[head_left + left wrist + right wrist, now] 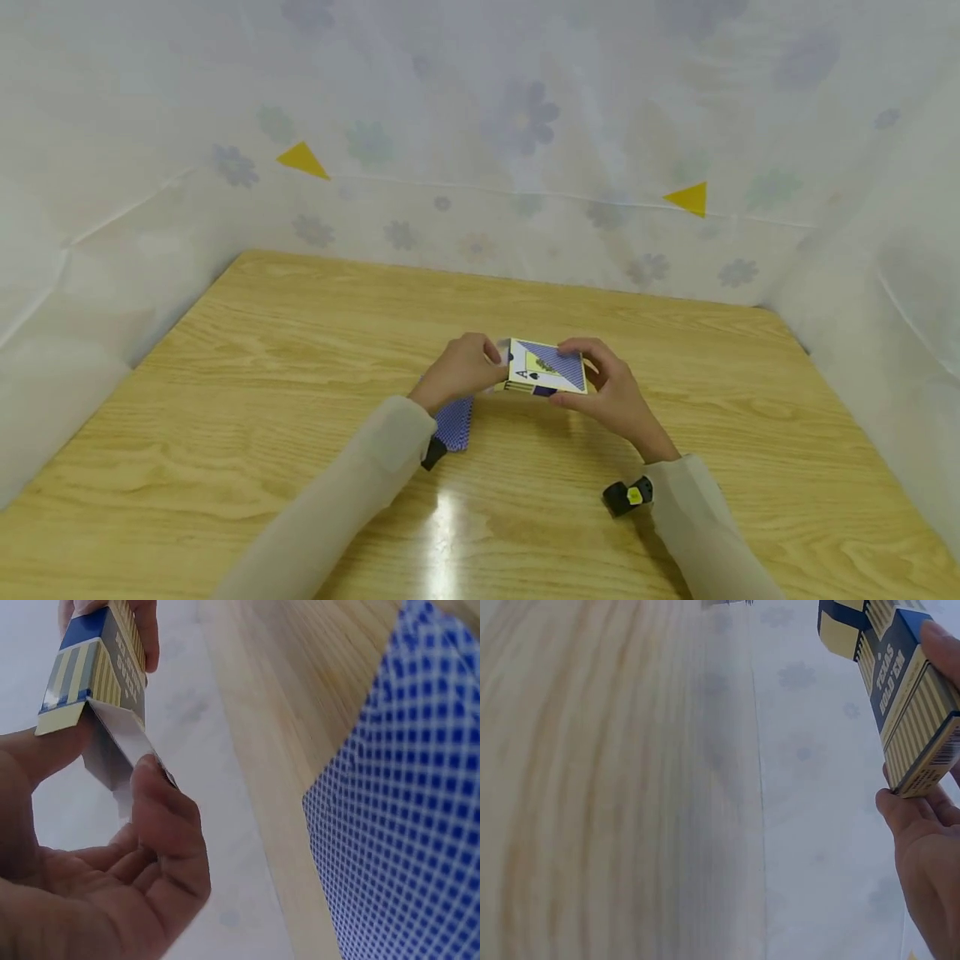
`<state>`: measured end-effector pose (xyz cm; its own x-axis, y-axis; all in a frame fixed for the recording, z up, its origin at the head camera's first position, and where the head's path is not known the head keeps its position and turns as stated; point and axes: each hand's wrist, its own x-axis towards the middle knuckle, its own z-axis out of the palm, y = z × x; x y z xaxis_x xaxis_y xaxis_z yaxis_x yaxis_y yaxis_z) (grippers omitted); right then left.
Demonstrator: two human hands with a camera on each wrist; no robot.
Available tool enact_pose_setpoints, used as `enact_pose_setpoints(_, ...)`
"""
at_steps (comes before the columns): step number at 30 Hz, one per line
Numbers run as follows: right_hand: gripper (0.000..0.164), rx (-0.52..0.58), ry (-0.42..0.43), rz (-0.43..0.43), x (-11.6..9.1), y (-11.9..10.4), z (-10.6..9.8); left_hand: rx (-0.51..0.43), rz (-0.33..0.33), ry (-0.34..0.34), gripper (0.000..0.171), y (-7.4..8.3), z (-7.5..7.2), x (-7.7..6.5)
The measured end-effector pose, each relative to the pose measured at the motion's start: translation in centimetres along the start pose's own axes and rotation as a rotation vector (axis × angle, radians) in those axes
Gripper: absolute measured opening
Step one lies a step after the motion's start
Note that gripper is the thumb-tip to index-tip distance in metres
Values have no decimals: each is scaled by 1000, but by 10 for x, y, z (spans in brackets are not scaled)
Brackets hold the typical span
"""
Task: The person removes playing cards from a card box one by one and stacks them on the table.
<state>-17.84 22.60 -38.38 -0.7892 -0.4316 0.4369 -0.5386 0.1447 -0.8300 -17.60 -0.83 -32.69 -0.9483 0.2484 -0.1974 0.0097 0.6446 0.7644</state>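
Note:
A playing card box (551, 368), with an ace of spades and a blue striped triangle on its face, is held above the table. My right hand (611, 392) grips its right end, thumb along the near edge and fingers over the far one. At the left end my left hand (463, 371) pinches the opened flaps; in the left wrist view the white flap (126, 733) lies between thumb and fingertip. "Texas Hold'em" is printed on the box's side (889, 679) in the right wrist view. Blue checked playing cards (455, 423) lie under my left wrist, partly hidden by it.
The wooden table (300, 333) reaches back to a flower-patterned white sheet (480, 225) that hangs behind and at both sides. Two yellow triangles, left (303, 160) and right (688, 200), are on the sheet. A black wrist camera (626, 497) sits at my right cuff.

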Motion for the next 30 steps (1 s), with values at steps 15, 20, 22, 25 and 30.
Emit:
enact_pose_setpoints(15,56,12,15,-36,3,-3,2,-126,-53,-4,19,-11,-6,-2)
enact_pose_setpoints(20,55,-9,52,10,1,0,-2,-202,-90,7,21,-15,-9,-5)
enact_pose_setpoints(22,55,-13,53,19,0,1,-3,-243,-89,5,24,-17,-9,-5)
enact_pose_setpoints(25,54,-15,55,22,0,2,-4,-298,-80,-4,29,-19,-9,-7)
enact_pose_setpoints(30,54,-28,70,16,0,3,-3,-371,-61,11,30,-23,-13,-8)
